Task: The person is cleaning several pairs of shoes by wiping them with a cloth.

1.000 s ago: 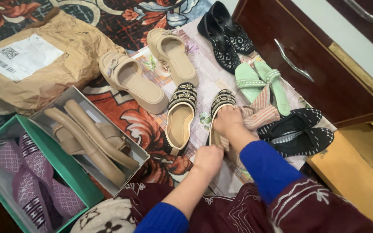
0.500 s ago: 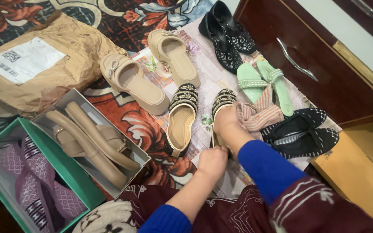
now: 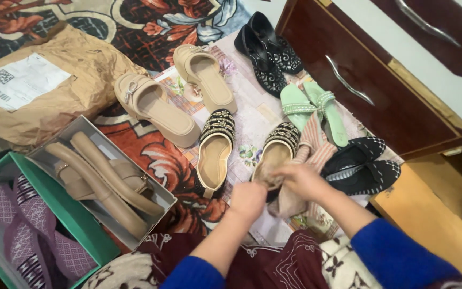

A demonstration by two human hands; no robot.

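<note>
A: Two hands are engaged: the left hand [image 3: 248, 199] is closed on the shoe [image 3: 275, 152] heel; the right hand [image 3: 300, 179] pinches the cloth [image 3: 308, 152].

B: The shoe, at 12 o'clock from the hands, should be held steady while wiped.

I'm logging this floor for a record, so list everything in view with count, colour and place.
Embroidered flats: two, black and gold with tan insoles, centre, on the patterned cloth; the right-hand one is at the hands.
Striped cloth: one, pink and beige, at the right-hand flat.
Platform slides: two, beige, upper centre.
Black shoes: two, top, by the drawer.
Green sandals: two, mint, right of centre.
Black flats: two, right.
Grey box: one, holding tan sandals, left.
Green box: one, holding purple shoes, lower left.
Paper parcel: one, brown, upper left.
Wooden drawers: dark brown, right.
Left hand: at the flat's heel.
Right hand: gripping the cloth.
</note>
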